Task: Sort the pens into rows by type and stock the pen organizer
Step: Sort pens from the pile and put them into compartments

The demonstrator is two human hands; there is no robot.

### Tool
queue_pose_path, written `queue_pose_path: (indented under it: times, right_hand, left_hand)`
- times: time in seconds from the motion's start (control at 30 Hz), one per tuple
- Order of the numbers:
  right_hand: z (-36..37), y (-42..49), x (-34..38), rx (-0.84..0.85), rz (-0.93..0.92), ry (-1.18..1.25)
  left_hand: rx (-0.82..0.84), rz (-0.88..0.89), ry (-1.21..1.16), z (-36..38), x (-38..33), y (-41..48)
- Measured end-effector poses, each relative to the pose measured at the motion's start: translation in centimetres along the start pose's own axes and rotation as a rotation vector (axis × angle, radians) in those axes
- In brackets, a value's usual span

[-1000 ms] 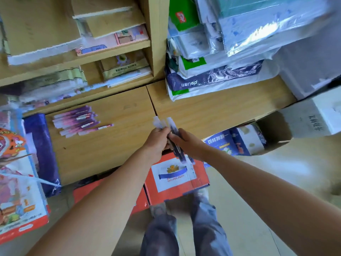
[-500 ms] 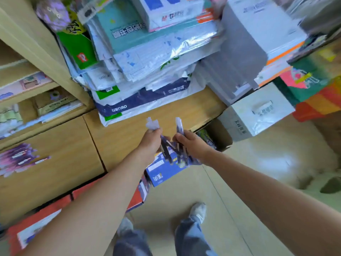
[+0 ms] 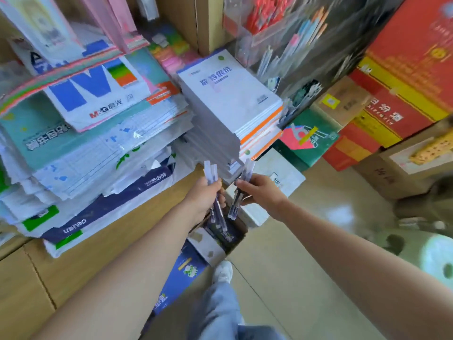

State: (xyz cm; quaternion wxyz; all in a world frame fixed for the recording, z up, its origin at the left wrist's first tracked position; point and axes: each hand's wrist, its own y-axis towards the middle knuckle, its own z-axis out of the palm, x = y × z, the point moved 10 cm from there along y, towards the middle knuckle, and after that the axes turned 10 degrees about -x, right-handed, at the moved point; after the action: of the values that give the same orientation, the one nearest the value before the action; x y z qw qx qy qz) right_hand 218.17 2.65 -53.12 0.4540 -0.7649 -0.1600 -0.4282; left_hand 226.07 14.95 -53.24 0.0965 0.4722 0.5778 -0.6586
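Mid-frame, the left hand (image 3: 207, 195) grips a first pen bunch (image 3: 212, 173) and the right hand (image 3: 261, 191) a second pen bunch (image 3: 234, 207), so stocking the blurred clear pen organizer (image 3: 282, 50), upper right, seemingly lies ahead.

Pens (image 3: 211, 172) in L hand (image 3: 205, 196), R hand (image 3: 264, 192)

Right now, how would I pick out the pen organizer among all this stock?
Find the big red cartons stacked on the right. Just left of them, behind the tall stack of white notebooks, stands the pen organizer. It alone is clear plastic, with red pens and pastel pens showing through its walls.
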Motion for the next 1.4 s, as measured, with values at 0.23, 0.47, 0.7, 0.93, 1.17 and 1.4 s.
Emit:
queue_pose_path:
  times: [0.23, 0.47, 0.7, 0.93, 1.17, 1.4]
  right_hand:
    - [-10.3, 4.6, 2.9, -0.089, -0.002, -0.006]
    - [-21.8, 10.7, 6.3, -0.089, -0.024, -0.092]
    - [-31.7, 17.0, 11.2, -0.022, -0.160, -0.247]
    - [-36.4, 24.1, 15.5, -0.005, -0.149, -0.102]
    - [-39.7, 31.7, 19.6, -0.086, -0.143, -0.015]
    - [-43.4, 39.1, 24.7, -0.167, -0.212, -0.038]
  left_hand:
    - [0.112, 0.072, 0.113, 9.8, -7.2, 2.0]
    - [0.124, 0.089, 0.168, 20.3, -13.1, 5.3]
    - [-0.055, 0.087, 0.057, 28.1, -19.0, 8.6]
    - [-0.101, 0.129, 0.090, 32.7, -25.0, 11.7]
    - [-0.126, 0.189, 0.152, 35.8, -30.4, 17.4]
    - [-0.093, 0.182, 0.174, 38.9, -34.4, 22.0]
